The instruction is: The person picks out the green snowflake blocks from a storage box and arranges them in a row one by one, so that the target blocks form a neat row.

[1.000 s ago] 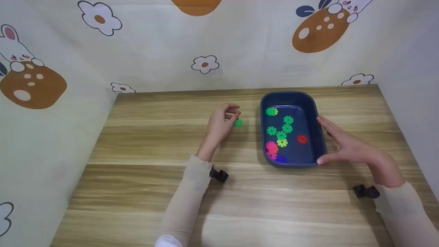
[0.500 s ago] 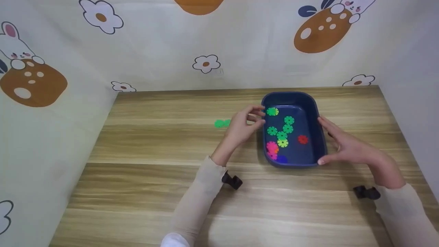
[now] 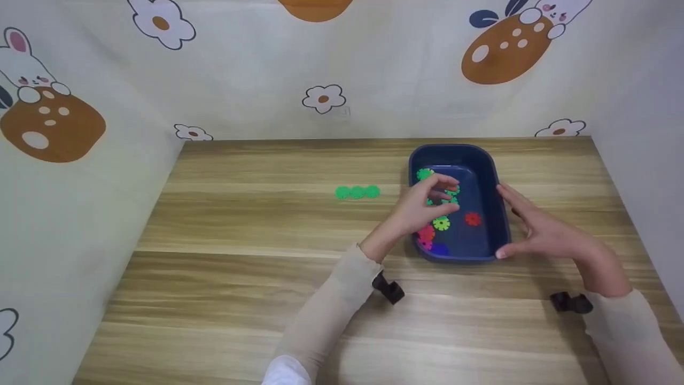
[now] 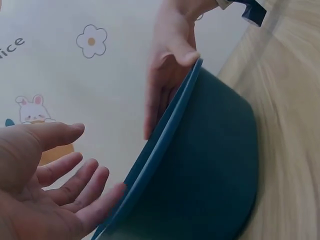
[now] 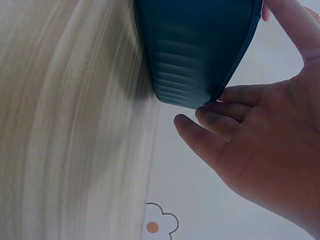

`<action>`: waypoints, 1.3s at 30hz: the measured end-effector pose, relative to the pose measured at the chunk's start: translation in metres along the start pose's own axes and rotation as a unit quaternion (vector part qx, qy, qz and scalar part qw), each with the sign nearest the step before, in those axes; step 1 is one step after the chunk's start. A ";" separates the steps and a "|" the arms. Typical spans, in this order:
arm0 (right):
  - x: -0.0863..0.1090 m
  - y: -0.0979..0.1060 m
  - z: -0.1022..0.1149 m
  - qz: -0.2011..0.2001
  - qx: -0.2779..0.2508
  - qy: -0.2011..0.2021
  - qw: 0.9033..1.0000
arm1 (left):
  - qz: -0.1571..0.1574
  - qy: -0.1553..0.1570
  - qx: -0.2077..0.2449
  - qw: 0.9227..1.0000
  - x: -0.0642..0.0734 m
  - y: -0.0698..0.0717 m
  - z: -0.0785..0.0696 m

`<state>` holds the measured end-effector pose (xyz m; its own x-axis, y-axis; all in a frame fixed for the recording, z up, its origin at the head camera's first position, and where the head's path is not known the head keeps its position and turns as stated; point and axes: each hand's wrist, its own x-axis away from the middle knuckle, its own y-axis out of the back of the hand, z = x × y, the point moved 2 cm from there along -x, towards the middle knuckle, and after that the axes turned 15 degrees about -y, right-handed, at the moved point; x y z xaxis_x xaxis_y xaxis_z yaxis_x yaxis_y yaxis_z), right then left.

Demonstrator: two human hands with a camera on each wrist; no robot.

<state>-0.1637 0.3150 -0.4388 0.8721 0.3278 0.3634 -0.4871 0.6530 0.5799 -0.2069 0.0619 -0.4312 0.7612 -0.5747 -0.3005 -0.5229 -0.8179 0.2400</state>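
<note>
A dark blue rectangular plastic basin (image 3: pixel 481 243) stands on the wooden table with several small notched plastic discs inside: green, yellow-green (image 3: pixel 441 223), red (image 3: pixel 472 219), pink (image 3: pixel 426 234) and blue (image 3: pixel 440 249). My left hand (image 3: pixel 417 211) is over the basin's left half, fingers spread and loosely bent, with nothing between them. It hides some of the green discs in the head view. My right hand (image 3: pixel 550 232) rests against the basin's right side, thumb at the near corner and straight fingers along the rim. Left of the basin, three green discs (image 3: pixel 357 192) lie in a row.
The wooden table (image 3: pixel 240 299) meets a patterned cloth backdrop (image 3: pixel 240 80) just behind the basin. A pale wall (image 3: pixel 641 160) closes off the right side. Black camera mounts (image 3: pixel 389 289) sit at both wrists.
My left hand has moved right, from the green discs on the table to above the basin, uncovering the three in a row. My right hand has stayed at the basin's side.
</note>
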 end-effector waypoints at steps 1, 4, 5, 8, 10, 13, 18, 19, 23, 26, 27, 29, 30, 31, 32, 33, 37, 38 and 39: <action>0.000 0.000 0.000 0.000 0.000 0.000 1.000 | 0.010 0.007 -0.001 1.000 -0.001 -0.003 0.002; 0.000 0.000 0.000 0.000 0.005 0.002 1.000 | 0.039 0.036 -0.020 0.998 -0.006 -0.012 0.007; 0.000 0.000 0.000 -0.001 0.006 0.002 1.000 | 0.048 0.050 -0.033 0.997 -0.007 -0.015 0.009; 0.000 0.000 0.000 -0.005 0.015 0.003 1.000 | 0.066 0.090 -0.077 0.991 -0.012 -0.022 0.013; 0.000 0.000 0.000 -0.006 0.017 0.003 1.000 | 0.077 0.118 -0.101 0.985 -0.014 -0.026 0.015; 0.000 0.000 0.000 -0.007 0.017 0.003 1.000 | 0.110 0.142 -0.150 0.972 -0.016 -0.033 0.018; 0.001 0.000 0.000 -0.005 0.010 0.006 1.000 | 0.194 0.138 -0.241 0.941 -0.016 -0.045 0.023; 0.001 0.000 -0.001 -0.005 0.009 0.008 1.000 | 0.205 0.136 -0.253 0.936 -0.016 -0.047 0.023; 0.002 0.001 -0.002 -0.007 0.011 0.013 1.000 | 0.225 0.133 -0.294 0.919 -0.016 -0.052 0.024; 0.002 0.002 -0.002 -0.009 0.016 0.009 1.000 | 0.236 0.135 -0.323 0.906 -0.015 -0.053 0.024; 0.001 0.002 -0.001 -0.009 0.019 0.006 1.000 | 0.239 0.136 -0.331 0.902 -0.015 -0.054 0.025; 0.001 0.002 -0.001 -0.009 0.019 0.005 1.000 | 0.247 0.135 -0.352 0.893 -0.014 -0.055 0.026; 0.000 0.002 -0.001 -0.008 0.019 0.004 1.000 | 0.250 0.134 -0.360 0.889 -0.014 -0.055 0.026; 0.000 0.002 0.000 -0.008 0.019 0.004 1.000 | 0.253 0.130 -0.368 0.885 -0.014 -0.055 0.026; 0.000 0.002 0.000 -0.008 0.018 0.003 1.000 | 0.256 0.126 -0.375 0.882 -0.013 -0.055 0.026; 0.000 0.002 0.000 -0.006 0.016 0.002 1.000 | 0.259 0.120 -0.382 0.879 -0.013 -0.055 0.026; 0.001 0.001 0.000 -0.003 0.011 0.001 1.000 | 0.269 0.109 -0.390 0.874 -0.012 -0.056 0.025; 0.001 0.001 0.000 -0.003 0.009 0.002 1.000 | 0.272 0.109 -0.390 0.873 -0.011 -0.056 0.025; 0.001 0.001 0.000 -0.003 0.008 0.003 1.000 | 0.274 0.110 -0.390 0.872 -0.011 -0.056 0.025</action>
<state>-0.1630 0.3157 -0.4382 0.8749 0.3278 0.3565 -0.4829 0.6444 0.5929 -0.1957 0.1133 -0.4643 0.5788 -0.7852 0.2201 -0.4756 -0.1058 0.8733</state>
